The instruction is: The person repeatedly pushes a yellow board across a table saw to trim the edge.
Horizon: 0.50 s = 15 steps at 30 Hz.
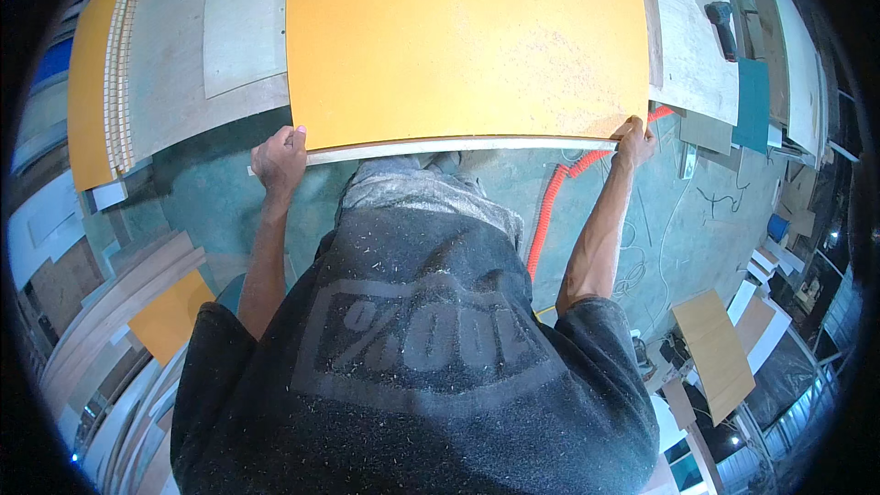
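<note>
A large yellow-orange panel (458, 46) lies on the workbench ahead of me, its near edge facing my waist. Fine dust is scattered over its right half. My left hand (280, 160) is closed at the panel's near left corner, thumb along the edge. At the near right corner, the fingers of my right hand (634, 142) pinch the panel's edge. Just under the near edge runs a pale wooden strip (449, 144), its left end sticking out past my left hand. The undersides of both grips are hidden.
A dark power tool (722, 29) rests on the pale board (683, 82) at right. An orange coiled hose (547, 211) hangs down beside my right forearm. At far left stands a stack of yellow-faced panels (96, 73). Wood offcuts (119, 312) lie at lower left; cables trail over the floor.
</note>
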Motion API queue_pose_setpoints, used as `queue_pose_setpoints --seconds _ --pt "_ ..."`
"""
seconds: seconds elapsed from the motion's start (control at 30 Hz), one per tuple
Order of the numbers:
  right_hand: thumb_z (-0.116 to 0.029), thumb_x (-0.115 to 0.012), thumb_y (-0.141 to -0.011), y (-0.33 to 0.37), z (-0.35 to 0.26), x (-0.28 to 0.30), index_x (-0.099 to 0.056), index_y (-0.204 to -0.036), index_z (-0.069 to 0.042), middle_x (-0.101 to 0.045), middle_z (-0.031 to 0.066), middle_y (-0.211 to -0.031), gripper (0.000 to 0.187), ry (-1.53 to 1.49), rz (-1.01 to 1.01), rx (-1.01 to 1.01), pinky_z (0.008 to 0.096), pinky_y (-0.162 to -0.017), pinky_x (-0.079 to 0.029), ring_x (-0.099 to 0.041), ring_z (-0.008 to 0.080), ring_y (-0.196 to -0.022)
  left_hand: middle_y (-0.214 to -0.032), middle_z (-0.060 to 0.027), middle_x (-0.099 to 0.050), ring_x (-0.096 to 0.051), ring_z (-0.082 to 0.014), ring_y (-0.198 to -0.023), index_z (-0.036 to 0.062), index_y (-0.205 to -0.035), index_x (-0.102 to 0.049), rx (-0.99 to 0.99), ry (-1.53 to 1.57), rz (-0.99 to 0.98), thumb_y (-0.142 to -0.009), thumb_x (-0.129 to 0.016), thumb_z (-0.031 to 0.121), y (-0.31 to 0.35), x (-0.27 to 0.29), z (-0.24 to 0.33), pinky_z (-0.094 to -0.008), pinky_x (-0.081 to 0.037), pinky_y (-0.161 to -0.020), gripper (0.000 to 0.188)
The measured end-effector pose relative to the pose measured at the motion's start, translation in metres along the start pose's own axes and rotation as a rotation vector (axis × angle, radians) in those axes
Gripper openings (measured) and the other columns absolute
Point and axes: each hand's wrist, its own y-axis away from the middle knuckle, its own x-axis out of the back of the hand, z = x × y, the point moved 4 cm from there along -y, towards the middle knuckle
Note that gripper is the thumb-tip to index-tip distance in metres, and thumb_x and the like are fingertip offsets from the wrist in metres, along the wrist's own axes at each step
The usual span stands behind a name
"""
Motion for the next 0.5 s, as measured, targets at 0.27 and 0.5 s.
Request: queue_pose_setpoints --seconds 0.27,0.5 --pt "-0.018 -0.079 -0.081 0.003 -0.004 -0.002 -0.061 -0.106 0.005 -0.068 0.0124 -0.097 0.039 -0.056 0.049 -0.035 0.0360 -0.081 -0.055 -0.065 0.0218 -0.088 -0.080 -0.0144 -0.073 -0.070 -0.0420 -0.080 0.0087 -0.083 -0.069 -0.002 0.003 -0.061 -0.098 -0.065 0.041 -0.004 0.003 0.002 -0.0552 -0.051 -0.072 0.036" --pt "-0.019 -0.079 -0.081 -0.004 0.003 -0.002 -0.063 -0.102 0.004 -0.068 0.0112 -0.095 0.035 -0.031 0.015 -0.071 0.0367 -0.079 -0.055 -0.065 0.0216 -0.085 -0.079 -0.0177 -0.071 -0.070 -0.0433 -0.078 0.0078 -0.084 -0.070 -0.050 0.010 -0.039 -0.098 -0.066 0.040 -0.004 0.003 -0.001 -0.0570 -0.051 -0.070 0.035"
